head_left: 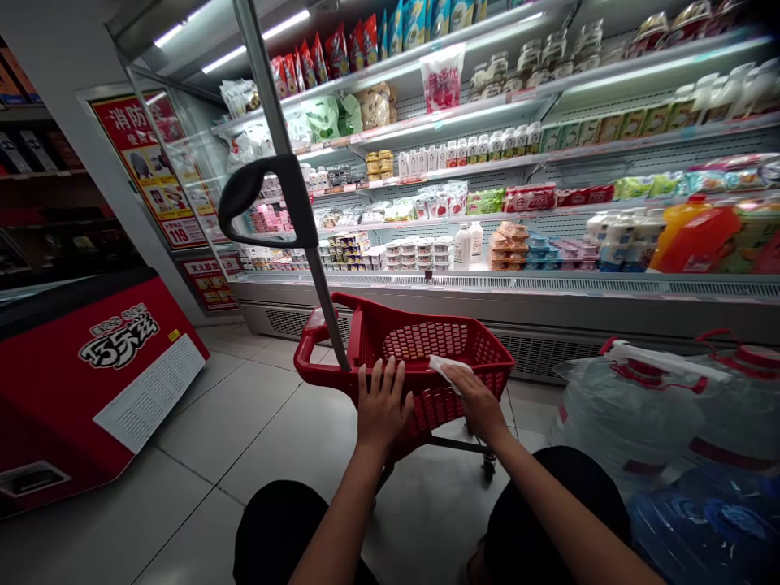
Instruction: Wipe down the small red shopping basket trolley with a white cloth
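Observation:
A red plastic shopping cart [420, 321] with a grey upright pole and black loop handle [244, 191] stands before my knees. My left hand [383, 406] rests on the near side of its basket, fingers spread and holding nothing. To the right, my right hand [478, 398] presses a folded white tissue [449, 370] against the basket's near rim. The fingers lie together over the tissue, and part of it is hidden beneath them. Through the lattice walls, the basket's inside shows only in part.
A refrigerated shelf unit [390, 280] full of packaged goods runs behind the cart. Large water bottles [634, 406] stand close on the right. At left is a red chest freezer [79, 390], and tiled floor [201, 455] lies between it and the cart.

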